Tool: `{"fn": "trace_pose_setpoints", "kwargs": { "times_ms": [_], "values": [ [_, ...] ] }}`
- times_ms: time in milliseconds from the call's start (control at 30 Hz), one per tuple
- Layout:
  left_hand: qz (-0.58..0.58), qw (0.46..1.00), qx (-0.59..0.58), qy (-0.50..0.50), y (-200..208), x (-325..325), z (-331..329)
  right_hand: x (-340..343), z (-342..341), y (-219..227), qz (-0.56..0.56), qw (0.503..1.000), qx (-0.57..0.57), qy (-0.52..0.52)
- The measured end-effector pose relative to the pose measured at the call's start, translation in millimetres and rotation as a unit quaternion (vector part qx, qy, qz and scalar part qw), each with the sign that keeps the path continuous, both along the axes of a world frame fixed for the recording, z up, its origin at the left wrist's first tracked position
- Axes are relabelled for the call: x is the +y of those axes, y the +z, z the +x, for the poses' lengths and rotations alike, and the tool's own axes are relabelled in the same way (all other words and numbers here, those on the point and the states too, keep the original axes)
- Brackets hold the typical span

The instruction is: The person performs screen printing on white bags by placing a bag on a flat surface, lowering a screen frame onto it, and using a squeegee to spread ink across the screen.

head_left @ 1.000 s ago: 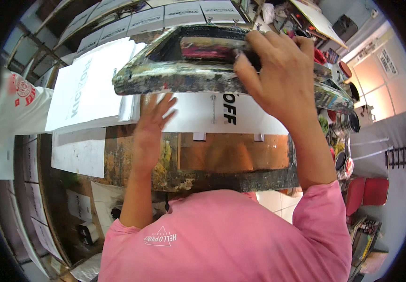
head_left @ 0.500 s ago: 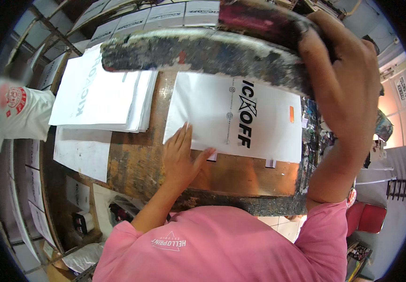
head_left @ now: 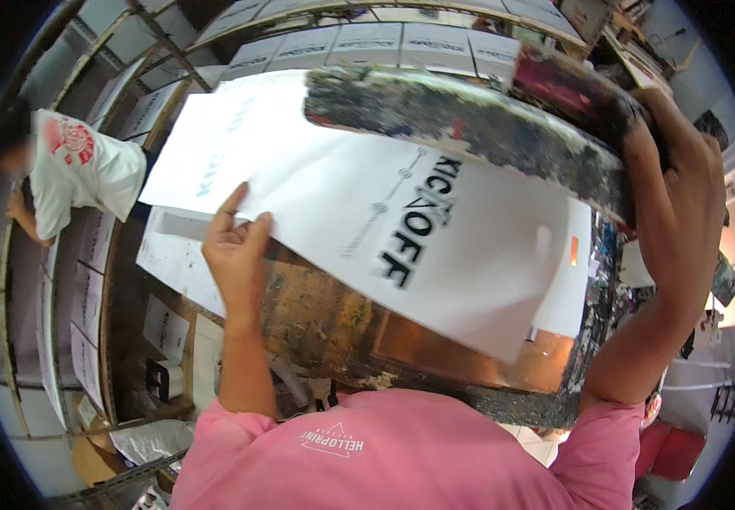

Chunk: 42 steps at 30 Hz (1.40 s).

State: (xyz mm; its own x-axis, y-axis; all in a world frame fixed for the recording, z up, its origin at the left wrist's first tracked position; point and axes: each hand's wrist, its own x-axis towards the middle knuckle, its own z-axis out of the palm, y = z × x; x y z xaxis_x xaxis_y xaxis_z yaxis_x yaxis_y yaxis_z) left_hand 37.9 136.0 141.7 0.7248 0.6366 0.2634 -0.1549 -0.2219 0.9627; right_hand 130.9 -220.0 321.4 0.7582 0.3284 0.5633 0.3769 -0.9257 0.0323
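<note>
My left hand (head_left: 235, 242) pinches the left edge of a white flat bag (head_left: 486, 255) printed with black lettering. The bag is lifted and slanted, its left end over a stack of similar white printed bags (head_left: 201, 140). Beneath its right end lies another white sheet (head_left: 573, 293) with an orange-looking slot, flat on the worn board. My right hand (head_left: 678, 161) is closed around the right end of a raised, paint-crusted printing frame (head_left: 461, 123). The frame tilts above the far side of the board, and my fingertips there are partly hidden.
The worn brown board (head_left: 316, 302) has a shiny copper-coloured patch (head_left: 435, 344). Shelves with rows of printed white bags (head_left: 367, 42) stand behind and to the left. A person in a white shirt (head_left: 82, 166) is at the left racks. A red chair (head_left: 678, 446) stands at lower right.
My left hand has moved left and away from me, drawing the white bag off the board toward the stack. My right hand still holds the frame up. The view has shifted.
</note>
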Motion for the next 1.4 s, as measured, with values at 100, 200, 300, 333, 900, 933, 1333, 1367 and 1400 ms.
{"fn": "trace_pose_setpoints", "kwargs": {
  "times_ms": [100, 200, 300, 333, 900, 933, 1333, 1367, 1400],
  "values": [
    [-0.002, 1.0, -0.027, -0.003, -4, 94, -9, 2, -1, -3, -0.02, 0.999, -0.013, -0.025],
    [-0.012, 0.998, 0.065, -0.014, -3, 184, -3, 1, 0, -9, -0.002, 0.997, -0.069, 0.021],
    [0.042, 0.983, 0.178, 0.004, 10, 240, 21, -2, -7, -11, 0.011, 0.994, -0.113, 0.004],
    [0.052, 0.975, 0.213, 0.036, 3, 272, 8, 5, 1, -18, 0.015, 0.995, -0.093, 0.025],
    [-0.513, 0.795, 0.061, -0.317, -39, -101, -100, -15, -100, -143, -0.046, 0.965, 0.235, 0.107],
    [-0.516, 0.801, 0.136, -0.271, -63, -96, -106, -14, -109, -164, -0.056, 0.957, 0.266, 0.1],
    [-0.473, 0.811, 0.266, -0.22, -150, -82, -118, -4, 3, -294, 0.02, 0.964, 0.231, 0.132],
    [-0.474, 0.81, 0.255, -0.232, -153, -79, -123, -3, 29, -299, 0.017, 0.969, 0.207, 0.135],
    [-0.497, 0.797, 0.213, -0.27, -165, -72, -130, -4, 58, -307, 0.009, 0.974, 0.187, 0.13]
  ]
}}
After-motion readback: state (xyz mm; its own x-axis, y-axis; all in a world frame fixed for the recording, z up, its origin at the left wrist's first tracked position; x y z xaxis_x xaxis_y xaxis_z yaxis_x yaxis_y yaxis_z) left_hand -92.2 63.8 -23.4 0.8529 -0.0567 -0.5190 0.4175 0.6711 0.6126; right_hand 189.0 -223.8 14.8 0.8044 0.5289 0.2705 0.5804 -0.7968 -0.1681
